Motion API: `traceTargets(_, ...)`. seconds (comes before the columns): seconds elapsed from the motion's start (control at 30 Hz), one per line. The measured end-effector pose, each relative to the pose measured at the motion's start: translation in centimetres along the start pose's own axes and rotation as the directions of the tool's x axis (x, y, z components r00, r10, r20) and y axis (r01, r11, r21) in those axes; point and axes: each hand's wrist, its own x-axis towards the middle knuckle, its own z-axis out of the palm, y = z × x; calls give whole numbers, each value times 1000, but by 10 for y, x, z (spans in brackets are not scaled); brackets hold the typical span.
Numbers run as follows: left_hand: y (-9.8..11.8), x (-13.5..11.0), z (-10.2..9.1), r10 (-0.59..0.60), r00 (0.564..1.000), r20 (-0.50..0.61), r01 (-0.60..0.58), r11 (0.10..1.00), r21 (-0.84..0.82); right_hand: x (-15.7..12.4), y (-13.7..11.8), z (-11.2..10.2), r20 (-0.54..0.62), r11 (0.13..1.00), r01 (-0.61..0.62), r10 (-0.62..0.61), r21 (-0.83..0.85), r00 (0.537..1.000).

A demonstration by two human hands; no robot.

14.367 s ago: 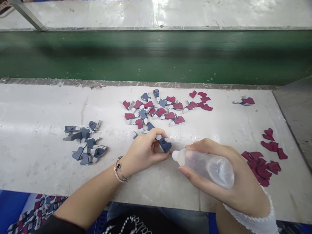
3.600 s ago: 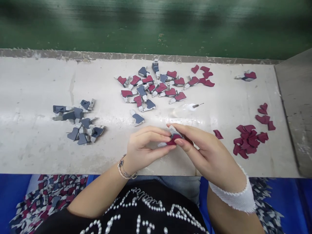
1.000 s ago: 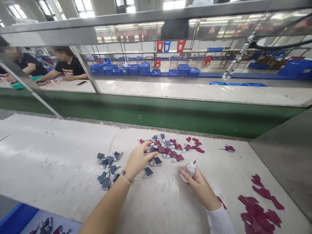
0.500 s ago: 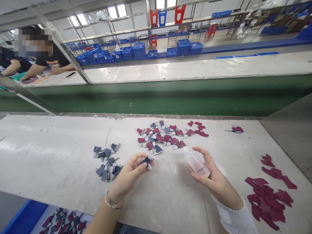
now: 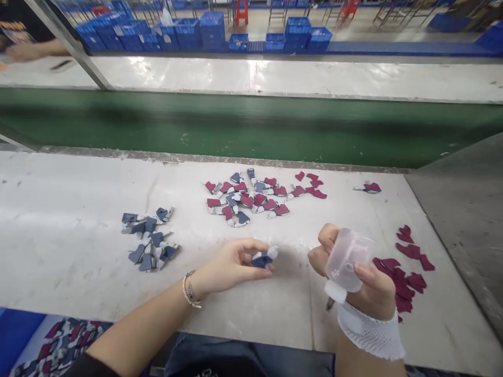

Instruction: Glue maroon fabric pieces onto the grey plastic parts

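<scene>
My left hand (image 5: 231, 267) pinches a navy and white shoe-upper piece (image 5: 262, 258) between thumb and fingertips, above the white table (image 5: 78, 272). My right hand (image 5: 356, 267) grips a clear plastic squeeze bottle (image 5: 346, 259) upside down, with its white cap and thin metal tip (image 5: 329, 303) pointing down. The hands are apart. Beyond them lies a scattered group of maroon-and-navy pieces (image 5: 247, 196). A heap of navy pieces (image 5: 149, 241) is to the left, and loose maroon pieces (image 5: 404, 272) are just right of my right hand.
A single joined piece (image 5: 370, 187) lies at the table's far right. A green conveyor belt (image 5: 236, 120) runs along the far edge. Beyond it stand another white table and blue crates (image 5: 196, 31). A co-worker's hand (image 5: 27, 51) shows at top left.
The left hand has moved right with the navy piece. The bottle has turned tip-down in the right hand. The view has swung right and tilted down.
</scene>
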Motion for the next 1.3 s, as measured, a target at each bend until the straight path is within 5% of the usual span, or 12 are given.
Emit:
traceTargets(0.23, -14, 8, 10, 8, 999, 33, -4, 994, -109, 11, -14, -3, 174, 985, 3, 27, -170, 984)
traceTargets(0.47, -4, 4, 7, -20, 998, 63, 32, 981, -190, 11, -13, 3, 80, 883, -33, 80, -469, 994)
traceTargets(0.67, -10, 0, 11, 18, 1000, -5, -18, 999, -45, 5, -7, 3, 31, 902, -42, 61, -430, 998)
traceTargets(0.83, -9, -3, 7, 74, 995, 73, -71, 997, -39, 6, -5, 5, 40, 947, -124, 142, -297, 989)
traceTargets(0.97, -9, -3, 1, 204, 979, -20, -191, 941, 280, 8, -3, 1, 29, 951, -155, 169, -269, 985)
traceTargets(1.03, -9, -3, -1, 399, 914, -80, -295, 785, 545, 8, -2, -1, -11, 944, -164, 168, -285, 986)
traceTargets(1.17, -5, -3, -3, 778, 628, 37, -396, 278, 875, 9, 0, 1, -28, 943, -161, 160, -290, 987)
traceTargets(1.23, -2, -3, -3, 811, 576, 101, -435, 199, 878, 10, 0, 4, -28, 939, -172, 172, -298, 985)
traceTargets(1.3, 0, -3, -2, 807, 577, 126, -488, 217, 845, 10, -1, 6, -35, 932, -171, 168, -320, 985)
